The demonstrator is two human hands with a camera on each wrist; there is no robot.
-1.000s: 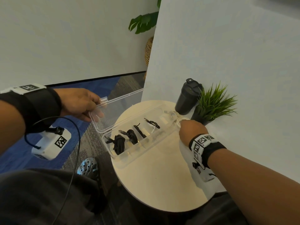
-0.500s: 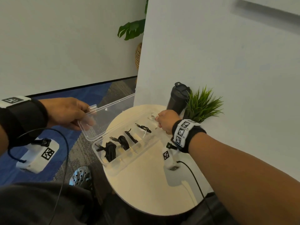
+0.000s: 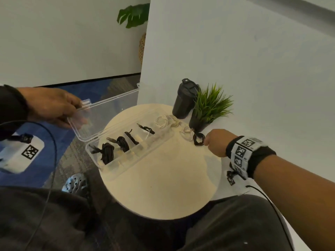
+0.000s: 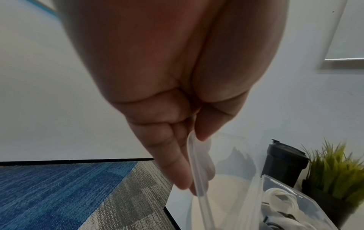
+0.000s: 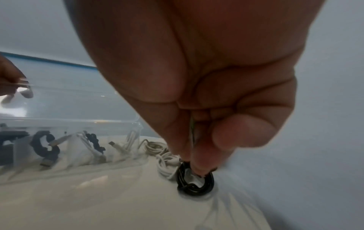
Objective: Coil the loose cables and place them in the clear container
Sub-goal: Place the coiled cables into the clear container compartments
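Note:
The clear container (image 3: 134, 160) lies on the round table (image 3: 163, 189) with its lid (image 3: 108, 113) raised. My left hand (image 3: 79, 107) pinches the lid's far edge; the left wrist view shows thumb and fingers (image 4: 183, 174) clamped on the rim. Several black coiled cables (image 3: 107, 153) sit in the compartments, and a white coil (image 3: 162, 122) lies at the right end. My right hand (image 3: 205, 142) pinches a small black coil (image 3: 198, 139) on the table by the plant pot; its fingertips (image 5: 199, 166) grip the black coil (image 5: 195, 185). A white coil (image 3: 187, 134) lies beside it, outside the container.
A black bottle (image 3: 184, 100) and a potted grass plant (image 3: 208, 107) stand at the table's back edge against a white panel. A shoe (image 3: 76, 183) and carpet lie below on the left. My lap is at the table's near edge.
My right hand let go of the white coil at the container's right end and moved right to the black coil near the plant. The left hand still holds the lid up.

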